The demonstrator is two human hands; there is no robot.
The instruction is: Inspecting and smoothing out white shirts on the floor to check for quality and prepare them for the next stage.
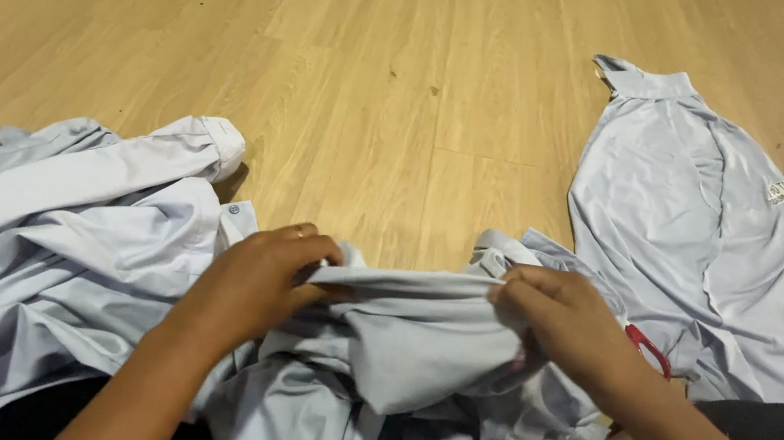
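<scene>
Fingers of the left hand [258, 278] and right hand [565, 324] pinch a fold of a pale blue-grey shirt [405, 353], crumpled at lower centre of the frame on the wooden floor [380, 77]. Its stretched edge runs left to right. Another shirt [702, 241] lies flat at right, collar toward the top; a small red loop [648, 347] sits by the right wrist.

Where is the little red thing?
In the head view, the red thing peeks out low on the right, just behind the right hand, at the bottom edge of the flat shirt on the floor.
</scene>
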